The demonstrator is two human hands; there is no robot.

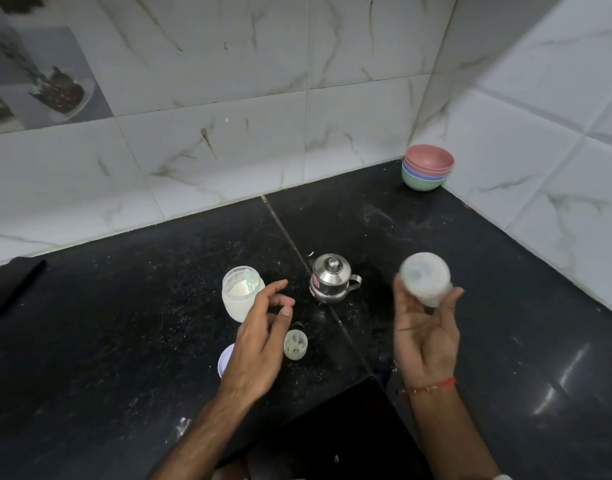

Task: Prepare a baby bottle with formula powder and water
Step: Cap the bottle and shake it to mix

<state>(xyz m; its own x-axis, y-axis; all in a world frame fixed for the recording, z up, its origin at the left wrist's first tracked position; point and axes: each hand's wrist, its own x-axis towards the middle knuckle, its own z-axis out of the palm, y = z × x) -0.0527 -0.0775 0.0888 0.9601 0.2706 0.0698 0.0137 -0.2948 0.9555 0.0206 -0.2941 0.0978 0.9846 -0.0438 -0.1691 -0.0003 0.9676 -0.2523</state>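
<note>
My right hand (426,337) holds a translucent baby bottle (425,282) above the black counter, its image blurred. My left hand (263,337) hovers open over the counter, fingers spread, holding nothing. Just beyond its fingers stands an open frosted jar of white formula powder (240,292) with a pale green scoop (251,282) inside. The bottle's clear cap with nipple part (295,344) stands on the counter beside my left thumb. A small steel pot with a lid (332,278) stands between my two hands.
A white round lid (225,358) lies partly hidden under my left hand. Stacked coloured bowls (427,171) sit in the back right corner. A dark flat object (17,285) lies at the far left. The black counter (124,323) is dusted with powder; tiled walls close the back and right.
</note>
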